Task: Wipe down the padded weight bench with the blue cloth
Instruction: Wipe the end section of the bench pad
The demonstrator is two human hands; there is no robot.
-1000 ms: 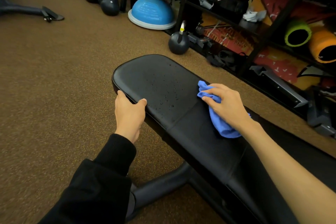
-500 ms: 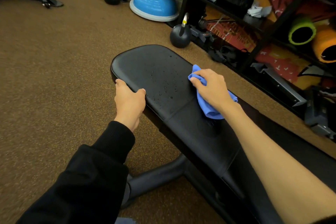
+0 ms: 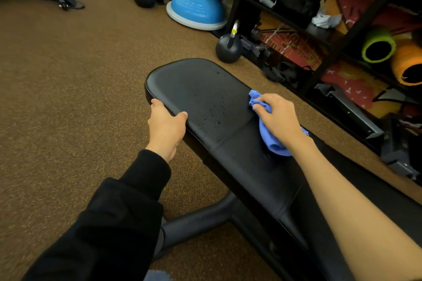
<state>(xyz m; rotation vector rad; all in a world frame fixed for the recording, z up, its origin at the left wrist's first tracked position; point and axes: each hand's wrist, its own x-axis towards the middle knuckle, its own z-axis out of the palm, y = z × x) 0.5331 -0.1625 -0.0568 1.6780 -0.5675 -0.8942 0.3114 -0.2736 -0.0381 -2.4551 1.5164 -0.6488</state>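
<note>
Right hand (image 3: 278, 118) palm-down on black bench (image 3: 194, 84), fingers curled round bunched blue cloth (image 3: 271, 141), pressing it to pad near far edge, across pad seam. Bare forearm reaches in from lower right. Left hand (image 3: 165, 128) clamps near rim of pad, thumb on top; black sleeve (image 3: 127, 201) to wrist. Droplets (image 3: 212, 116) scattered on pad between hands.

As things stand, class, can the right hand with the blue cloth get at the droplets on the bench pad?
Probably yes. The right hand holds the blue cloth on the bench pad beside the droplets, nothing between; the left hand grips the opposite edge.
</note>
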